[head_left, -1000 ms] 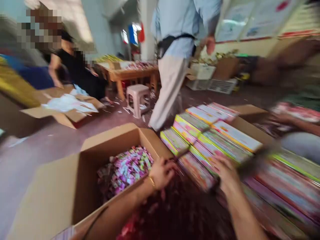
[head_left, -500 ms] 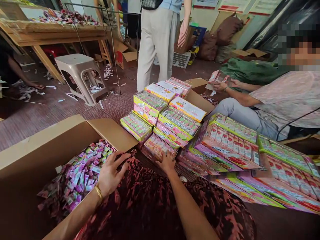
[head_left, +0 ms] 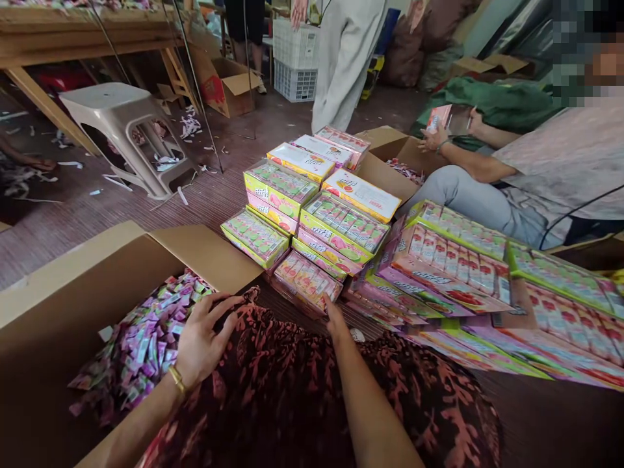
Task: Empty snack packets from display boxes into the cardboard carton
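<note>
My left hand (head_left: 207, 338) lies with fingers apart on the patterned dark red cloth over my lap. It is beside an open cardboard carton (head_left: 73, 266) and holds nothing. Inside that carton is a heap of small purple and green wrapped packets (head_left: 156, 331). My right hand (head_left: 336, 320) is seen edge-on at the near right side of a pink box of packets (head_left: 306, 278), a finger stretched out at its edge. Its other fingers are mostly hidden. Behind that box, green and pink display boxes (head_left: 341, 224) with clear tops stand stacked.
More stacked boxes (head_left: 453, 270) spread out on the right. A seated person (head_left: 550, 156) there holds a box, near another open carton (head_left: 390, 146). At the left stand a plastic stool (head_left: 112, 107) and a wooden table (head_left: 97, 39). A person in light trousers (head_left: 344, 58) stands behind.
My right hand has drawn back from the top of the pink box to its near right edge. My left hand stays on the lap. The view has shifted slightly; the standing person has moved right.
</note>
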Demonstrator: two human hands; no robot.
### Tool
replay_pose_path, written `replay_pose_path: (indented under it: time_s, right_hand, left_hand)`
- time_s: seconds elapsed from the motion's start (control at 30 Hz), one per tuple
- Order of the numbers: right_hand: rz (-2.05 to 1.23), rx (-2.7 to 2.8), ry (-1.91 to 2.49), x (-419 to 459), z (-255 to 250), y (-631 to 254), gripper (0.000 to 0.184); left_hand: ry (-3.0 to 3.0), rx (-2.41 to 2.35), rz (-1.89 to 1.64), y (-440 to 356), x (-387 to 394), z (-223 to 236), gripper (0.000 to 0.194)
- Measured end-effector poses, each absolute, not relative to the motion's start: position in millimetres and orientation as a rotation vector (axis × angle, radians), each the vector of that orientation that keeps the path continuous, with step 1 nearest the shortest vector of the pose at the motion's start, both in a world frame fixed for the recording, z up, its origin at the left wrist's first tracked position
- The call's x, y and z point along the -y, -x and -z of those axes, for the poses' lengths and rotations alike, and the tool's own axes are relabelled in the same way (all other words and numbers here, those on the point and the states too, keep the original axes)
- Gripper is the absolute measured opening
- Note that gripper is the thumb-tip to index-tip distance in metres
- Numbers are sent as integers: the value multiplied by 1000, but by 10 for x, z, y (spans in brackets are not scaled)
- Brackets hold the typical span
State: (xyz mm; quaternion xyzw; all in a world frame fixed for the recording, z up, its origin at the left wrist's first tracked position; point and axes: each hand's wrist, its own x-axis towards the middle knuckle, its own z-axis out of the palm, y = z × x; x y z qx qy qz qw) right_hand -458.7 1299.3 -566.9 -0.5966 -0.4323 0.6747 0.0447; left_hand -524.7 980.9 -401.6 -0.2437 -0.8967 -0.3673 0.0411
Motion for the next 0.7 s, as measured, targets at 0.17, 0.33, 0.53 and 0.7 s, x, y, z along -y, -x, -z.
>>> replay_pose_path:
  time_s: [0.17, 0.33, 0.53, 0.7]
  right_hand:
    - [-2231, 1100, 1867, -12792, 5319, 4521, 37]
    - [-2414, 904, 1913, -12372, 4737, 4175, 29]
    - [-2615, 888, 1452, -11696, 3723, 3909, 37]
    - [-2740, 1271, 1183, -11663, 3439, 3917, 82]
  left_hand:
    - [752, 2754, 1067, 5217, -9779, 4010, 36]
    - [779, 2711, 999, 5151, -9722, 4011, 34]
    - [1085, 2296, 660, 4825, -9636, 3787, 48]
    - [1028, 2047, 488, 4791, -9382, 3334, 54]
